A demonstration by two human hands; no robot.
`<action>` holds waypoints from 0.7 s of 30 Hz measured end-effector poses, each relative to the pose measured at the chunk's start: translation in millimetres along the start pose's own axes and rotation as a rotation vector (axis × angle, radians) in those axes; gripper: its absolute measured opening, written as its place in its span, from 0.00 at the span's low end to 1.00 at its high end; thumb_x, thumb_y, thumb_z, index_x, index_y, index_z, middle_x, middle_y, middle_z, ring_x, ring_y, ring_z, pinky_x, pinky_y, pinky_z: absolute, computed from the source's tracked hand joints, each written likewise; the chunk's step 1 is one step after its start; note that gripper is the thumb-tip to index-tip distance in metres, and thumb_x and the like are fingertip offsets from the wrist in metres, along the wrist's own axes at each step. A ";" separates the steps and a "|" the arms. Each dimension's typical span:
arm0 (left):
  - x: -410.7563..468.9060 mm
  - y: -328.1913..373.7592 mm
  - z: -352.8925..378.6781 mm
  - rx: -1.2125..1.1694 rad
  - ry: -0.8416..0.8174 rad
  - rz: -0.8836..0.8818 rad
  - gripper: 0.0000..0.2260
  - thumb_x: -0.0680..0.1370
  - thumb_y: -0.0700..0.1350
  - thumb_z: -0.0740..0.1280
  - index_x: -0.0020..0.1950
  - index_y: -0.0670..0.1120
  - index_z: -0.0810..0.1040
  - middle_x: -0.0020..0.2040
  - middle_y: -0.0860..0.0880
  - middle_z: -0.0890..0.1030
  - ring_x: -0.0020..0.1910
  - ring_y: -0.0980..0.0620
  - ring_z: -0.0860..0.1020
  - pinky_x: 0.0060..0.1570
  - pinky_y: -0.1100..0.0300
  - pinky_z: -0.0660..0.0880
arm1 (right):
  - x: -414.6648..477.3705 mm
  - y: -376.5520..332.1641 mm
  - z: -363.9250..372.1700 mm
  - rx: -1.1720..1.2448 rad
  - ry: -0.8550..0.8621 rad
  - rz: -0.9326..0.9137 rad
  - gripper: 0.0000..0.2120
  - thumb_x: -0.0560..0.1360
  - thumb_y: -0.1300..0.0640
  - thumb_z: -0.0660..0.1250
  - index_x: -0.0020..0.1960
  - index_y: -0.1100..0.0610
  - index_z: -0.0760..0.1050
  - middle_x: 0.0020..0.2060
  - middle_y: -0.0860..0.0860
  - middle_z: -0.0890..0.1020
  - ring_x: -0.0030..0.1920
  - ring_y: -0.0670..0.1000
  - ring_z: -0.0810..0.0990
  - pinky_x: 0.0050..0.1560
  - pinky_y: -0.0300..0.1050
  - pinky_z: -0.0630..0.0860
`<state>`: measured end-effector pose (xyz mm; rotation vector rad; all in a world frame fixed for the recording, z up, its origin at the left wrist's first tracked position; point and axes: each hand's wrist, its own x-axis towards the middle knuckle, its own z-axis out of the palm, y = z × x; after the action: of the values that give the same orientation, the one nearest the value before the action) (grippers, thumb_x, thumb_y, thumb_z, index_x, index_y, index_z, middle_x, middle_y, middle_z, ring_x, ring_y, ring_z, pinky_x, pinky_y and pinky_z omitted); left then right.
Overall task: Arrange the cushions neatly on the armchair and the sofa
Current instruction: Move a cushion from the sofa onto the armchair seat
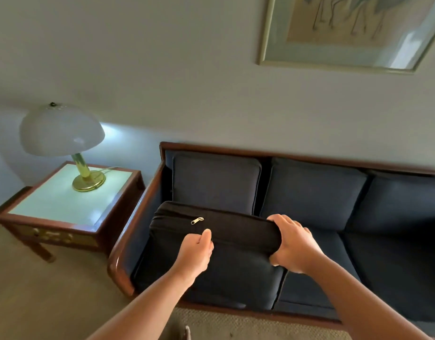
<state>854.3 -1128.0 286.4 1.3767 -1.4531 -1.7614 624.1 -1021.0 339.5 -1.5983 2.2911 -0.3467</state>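
Note:
A dark navy seat cushion (pixel 226 273) is tilted up at the left end of the wooden-framed sofa (pixel 140 204), its zipped edge with a brass zip pull facing me. My left hand (pixel 199 249) pinches the middle of that raised edge. My right hand (pixel 292 244) wraps around the cushion's right corner. Three back cushions stand upright against the sofa back: left (pixel 215 182), middle (pixel 312 192) and right (pixel 405 200). Seat cushions lie flat in the middle (pixel 317 273) and at the right (pixel 393 271).
A wooden side table (pixel 52 204) with a pale top stands left of the sofa, bearing a brass lamp (pixel 64 138) with a white dome shade. A framed picture (pixel 346 30) hangs on the wall above. Beige carpet (pixel 52 303) covers the floor.

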 end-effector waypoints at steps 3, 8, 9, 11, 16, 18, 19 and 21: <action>49.1 11.3 -14.7 0.027 0.020 -0.060 0.21 0.85 0.49 0.56 0.35 0.47 0.53 0.28 0.49 0.57 0.26 0.52 0.54 0.35 0.53 0.49 | 59.1 -8.7 11.6 -0.010 -0.057 0.002 0.40 0.55 0.47 0.76 0.65 0.40 0.65 0.54 0.39 0.72 0.55 0.49 0.73 0.57 0.48 0.66; 136.5 28.7 -25.8 0.074 -0.004 -0.127 0.27 0.84 0.51 0.58 0.24 0.51 0.60 0.29 0.49 0.63 0.32 0.49 0.64 0.36 0.55 0.54 | 141.5 -5.1 28.8 0.121 -0.067 0.102 0.39 0.57 0.53 0.74 0.66 0.39 0.64 0.53 0.39 0.69 0.55 0.49 0.72 0.56 0.49 0.72; 151.3 33.2 -20.8 0.083 0.002 -0.132 0.27 0.84 0.51 0.59 0.23 0.51 0.62 0.31 0.47 0.64 0.33 0.49 0.65 0.35 0.56 0.56 | 155.0 -0.2 31.9 0.165 -0.068 0.124 0.40 0.58 0.55 0.73 0.67 0.39 0.64 0.54 0.39 0.67 0.55 0.49 0.71 0.54 0.49 0.76; 170.9 44.8 -6.6 0.093 0.015 -0.133 0.26 0.83 0.51 0.58 0.24 0.51 0.62 0.33 0.44 0.66 0.30 0.50 0.64 0.33 0.57 0.57 | 172.8 9.8 34.9 0.238 -0.058 0.176 0.41 0.59 0.60 0.70 0.69 0.38 0.64 0.56 0.40 0.65 0.57 0.50 0.67 0.47 0.50 0.80; 211.8 73.4 14.7 0.198 -0.015 -0.110 0.27 0.85 0.48 0.56 0.26 0.45 0.73 0.23 0.48 0.67 0.21 0.52 0.65 0.26 0.59 0.62 | 219.3 36.0 23.7 0.241 -0.111 0.198 0.45 0.60 0.58 0.69 0.74 0.38 0.59 0.62 0.40 0.63 0.60 0.50 0.66 0.44 0.44 0.78; 223.0 82.3 18.5 0.207 -0.001 -0.134 0.25 0.85 0.48 0.56 0.30 0.41 0.76 0.23 0.48 0.69 0.21 0.52 0.68 0.28 0.58 0.67 | 237.8 43.1 21.0 0.243 -0.156 0.193 0.46 0.59 0.57 0.69 0.74 0.38 0.60 0.61 0.40 0.63 0.60 0.50 0.66 0.46 0.46 0.80; 229.7 85.9 22.8 0.209 0.023 -0.142 0.25 0.85 0.48 0.57 0.31 0.41 0.78 0.24 0.48 0.70 0.22 0.51 0.71 0.30 0.57 0.70 | 247.8 47.4 19.9 0.244 -0.178 0.191 0.46 0.59 0.57 0.70 0.74 0.38 0.60 0.61 0.41 0.64 0.60 0.51 0.66 0.47 0.47 0.80; 240.1 91.6 30.6 0.221 0.087 -0.155 0.24 0.85 0.48 0.57 0.34 0.40 0.80 0.25 0.46 0.73 0.24 0.52 0.75 0.35 0.57 0.74 | 263.4 52.7 17.4 0.249 -0.206 0.190 0.46 0.60 0.58 0.70 0.74 0.39 0.60 0.61 0.42 0.64 0.59 0.51 0.67 0.48 0.48 0.79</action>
<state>713.4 -1344.7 273.5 1.6975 -1.5678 -1.6470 501.5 -1250.5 270.8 -1.2255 2.1269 -0.3832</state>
